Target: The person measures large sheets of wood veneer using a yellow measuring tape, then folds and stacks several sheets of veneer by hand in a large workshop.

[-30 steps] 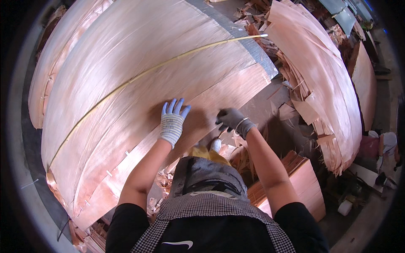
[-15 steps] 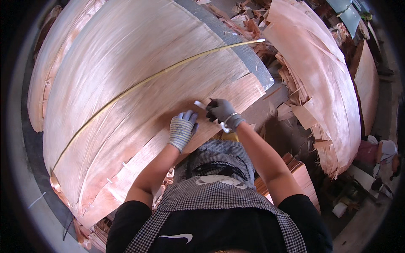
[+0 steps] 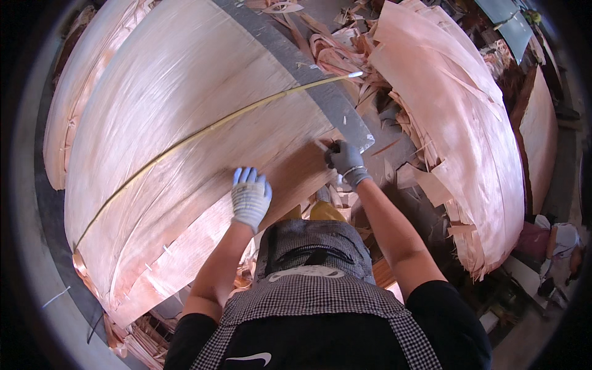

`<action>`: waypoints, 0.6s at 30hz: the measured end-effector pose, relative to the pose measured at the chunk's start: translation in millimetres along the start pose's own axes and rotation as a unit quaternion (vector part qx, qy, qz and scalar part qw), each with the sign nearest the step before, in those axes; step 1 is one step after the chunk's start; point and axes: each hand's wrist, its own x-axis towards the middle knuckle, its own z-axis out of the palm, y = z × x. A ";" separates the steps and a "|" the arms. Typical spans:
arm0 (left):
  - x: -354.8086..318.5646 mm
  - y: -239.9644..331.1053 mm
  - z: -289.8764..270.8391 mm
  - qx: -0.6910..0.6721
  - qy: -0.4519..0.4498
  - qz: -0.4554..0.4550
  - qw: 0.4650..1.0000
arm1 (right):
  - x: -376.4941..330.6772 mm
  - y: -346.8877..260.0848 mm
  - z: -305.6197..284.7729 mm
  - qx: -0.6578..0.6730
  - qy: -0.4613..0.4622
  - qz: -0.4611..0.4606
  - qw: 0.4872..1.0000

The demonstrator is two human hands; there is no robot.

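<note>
My left hand [image 3: 250, 196], in a striped glove with bluish fingertips, lies open with fingers stretched on a large sheet of wood veneer [image 3: 203, 92]. My right hand [image 3: 345, 161], in a grey glove, is closed near the sheet's right corner. It grips a narrow white thing [image 3: 321, 146] that pokes out past the fingers; most of it is hidden, and its exact kind cannot be made out. A separate strip of veneer [image 3: 203, 237] runs along the near edge under both hands. Small white tape-like pieces [image 3: 165, 248] sit across the seam at the left.
A thin yellow rod [image 3: 216, 123] with a white tip crosses the sheet. The grey table edge [image 3: 345, 117] shows beyond it. A tall veneer stack [image 3: 450, 123] stands at right, with scraps [image 3: 345, 49] on the floor. Another person [image 3: 549, 246] is at far right.
My right hand has moved right toward the sheet's corner with the white thing in it. My left hand has shifted left and down, fingers straighter. The view has shifted slightly.
</note>
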 end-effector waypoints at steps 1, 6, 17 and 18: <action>15.7 17.2 -1.8 -0.016 0.078 0.025 0.996 | 0.1 -0.2 -1.3 0.054 0.002 0.004 0.999; 101.2 82.3 40.6 -0.006 0.191 0.202 0.961 | 8.5 -6.6 7.6 -0.050 0.145 -0.008 0.988; 64.7 94.8 -18.3 -0.335 0.131 0.031 0.933 | -38.5 5.5 -80.8 0.231 -0.029 -0.026 0.972; 35.1 97.9 -30.4 -0.434 0.141 0.018 0.890 | -47.0 24.0 -74.1 0.202 -0.044 -0.035 0.978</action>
